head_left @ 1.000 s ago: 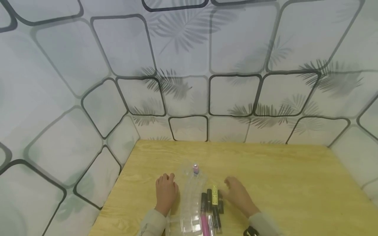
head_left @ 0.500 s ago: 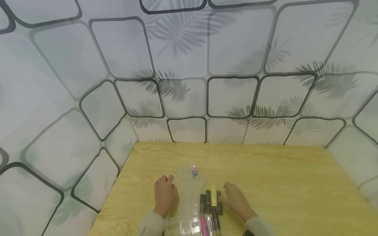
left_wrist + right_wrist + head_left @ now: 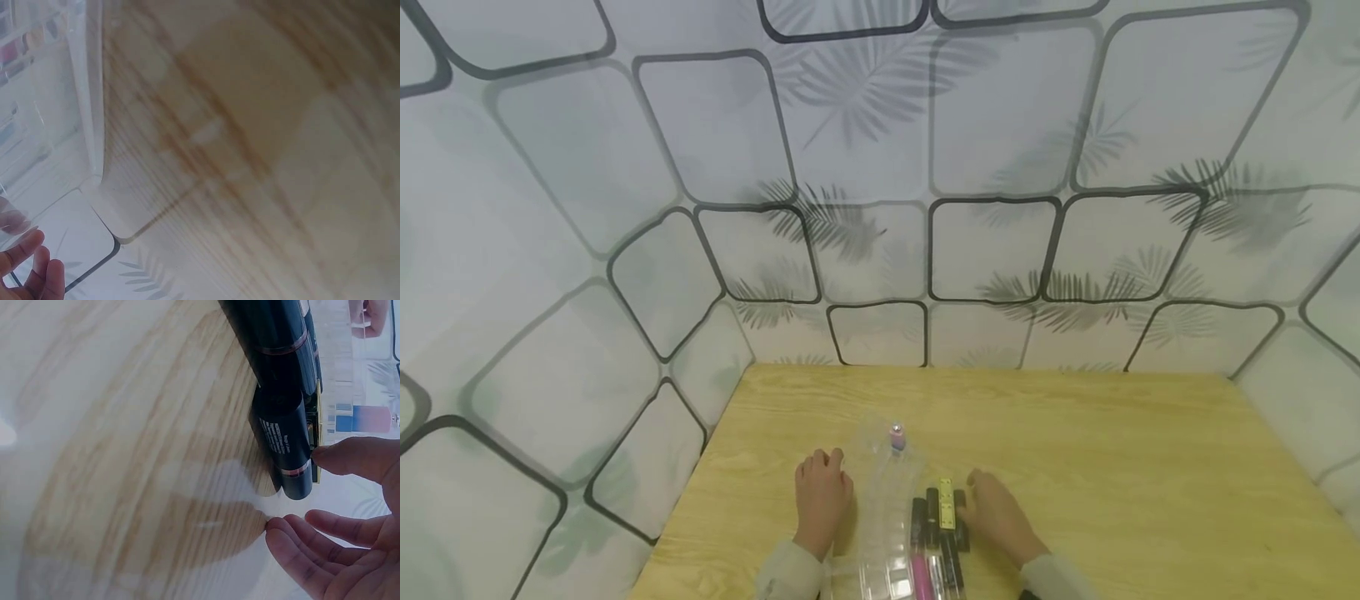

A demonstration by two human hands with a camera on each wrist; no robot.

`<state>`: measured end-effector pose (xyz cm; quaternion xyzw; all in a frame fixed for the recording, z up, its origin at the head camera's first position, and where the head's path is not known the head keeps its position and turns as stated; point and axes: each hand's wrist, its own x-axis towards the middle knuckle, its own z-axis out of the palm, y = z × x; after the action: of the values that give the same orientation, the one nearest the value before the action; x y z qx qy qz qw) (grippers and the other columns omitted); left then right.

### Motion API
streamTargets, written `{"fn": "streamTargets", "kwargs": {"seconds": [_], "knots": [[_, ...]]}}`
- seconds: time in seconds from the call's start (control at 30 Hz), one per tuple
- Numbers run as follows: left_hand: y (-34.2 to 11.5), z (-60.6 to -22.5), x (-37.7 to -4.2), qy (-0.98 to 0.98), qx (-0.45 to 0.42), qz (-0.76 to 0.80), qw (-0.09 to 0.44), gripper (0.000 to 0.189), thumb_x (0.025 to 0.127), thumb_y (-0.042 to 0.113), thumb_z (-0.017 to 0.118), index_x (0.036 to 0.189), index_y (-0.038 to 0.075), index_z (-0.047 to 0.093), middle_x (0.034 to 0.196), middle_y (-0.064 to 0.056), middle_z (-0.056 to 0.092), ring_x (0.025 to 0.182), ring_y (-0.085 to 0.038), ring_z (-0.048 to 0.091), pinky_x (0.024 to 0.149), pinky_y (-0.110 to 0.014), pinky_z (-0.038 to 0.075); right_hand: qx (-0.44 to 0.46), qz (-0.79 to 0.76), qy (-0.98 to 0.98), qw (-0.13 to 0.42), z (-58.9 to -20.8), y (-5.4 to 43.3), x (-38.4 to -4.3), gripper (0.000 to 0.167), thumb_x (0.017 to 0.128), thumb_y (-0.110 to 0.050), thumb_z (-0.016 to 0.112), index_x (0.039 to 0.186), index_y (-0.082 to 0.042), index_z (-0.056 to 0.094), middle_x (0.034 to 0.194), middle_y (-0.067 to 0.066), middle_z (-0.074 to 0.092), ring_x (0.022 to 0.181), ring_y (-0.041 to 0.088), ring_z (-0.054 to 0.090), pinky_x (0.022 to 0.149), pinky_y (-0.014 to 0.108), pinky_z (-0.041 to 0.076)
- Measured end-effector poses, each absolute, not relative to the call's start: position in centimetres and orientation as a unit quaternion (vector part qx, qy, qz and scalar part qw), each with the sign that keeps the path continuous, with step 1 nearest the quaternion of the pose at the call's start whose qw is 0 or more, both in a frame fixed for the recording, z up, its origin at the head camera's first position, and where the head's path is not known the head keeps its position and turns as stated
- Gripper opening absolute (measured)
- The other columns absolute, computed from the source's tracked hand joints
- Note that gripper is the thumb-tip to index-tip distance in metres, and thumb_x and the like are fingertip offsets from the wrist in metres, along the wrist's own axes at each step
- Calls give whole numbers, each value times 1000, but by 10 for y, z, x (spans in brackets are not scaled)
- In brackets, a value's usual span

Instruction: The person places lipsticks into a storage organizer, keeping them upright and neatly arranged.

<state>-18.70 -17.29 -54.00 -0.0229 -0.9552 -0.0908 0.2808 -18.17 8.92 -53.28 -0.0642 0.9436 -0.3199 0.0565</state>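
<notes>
My left hand [image 3: 823,500] rests beside a long clear plastic organizer [image 3: 880,533] with compartments, its fingers loosely bent; in the left wrist view its fingertips are by the organizer's wall [image 3: 92,119]. To the right, my right hand [image 3: 1000,515] is at a row of cosmetic tubes. Its thumb [image 3: 344,456] lies right at the side of a black tube [image 3: 284,434] with small white lettering, while the other fingers stay apart beyond the tube's end. A flat yellow piece [image 3: 947,504] lies on the neighbouring black tubes [image 3: 919,523].
A small pink-and-blue bottle [image 3: 897,437] with a silvery top stands at the organizer's far end. Nearer the front lie a magenta tube [image 3: 921,577] and a silvery one. The wood-grain table [image 3: 1112,467] meets a patterned wall [image 3: 985,250] behind.
My right hand has moved slightly down toward the outermost black tube, its thumb now at that tube. The left hand has stayed beside the organizer.
</notes>
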Motion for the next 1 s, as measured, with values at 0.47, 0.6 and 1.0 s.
{"fn": "streamTargets", "kwargs": {"seconds": [0.47,0.6,1.0], "knots": [[-172,-540,-187,-955,-20,-94,282,23,69,6,70,89,6,59,75,-7,52,65,-20,47,71,-41,45,-72,-298,950,58,-530,87,-182,41,74,-10,71,108,6,56,100,19,62,85,26,60,79,43,53],[-173,-539,-187,-957,-17,-90,276,24,69,6,71,90,6,60,75,-7,52,66,-20,48,72,-41,46,-79,-279,956,49,-529,85,-183,42,73,-10,72,107,7,56,99,21,62,91,33,61,83,46,52],[-173,-539,-188,-957,-16,-87,275,23,69,7,71,89,6,60,76,-7,53,67,-21,49,72,-41,46,-84,-278,955,61,-525,80,-187,49,69,0,71,113,11,52,96,21,60,86,31,59,82,46,51]]}}
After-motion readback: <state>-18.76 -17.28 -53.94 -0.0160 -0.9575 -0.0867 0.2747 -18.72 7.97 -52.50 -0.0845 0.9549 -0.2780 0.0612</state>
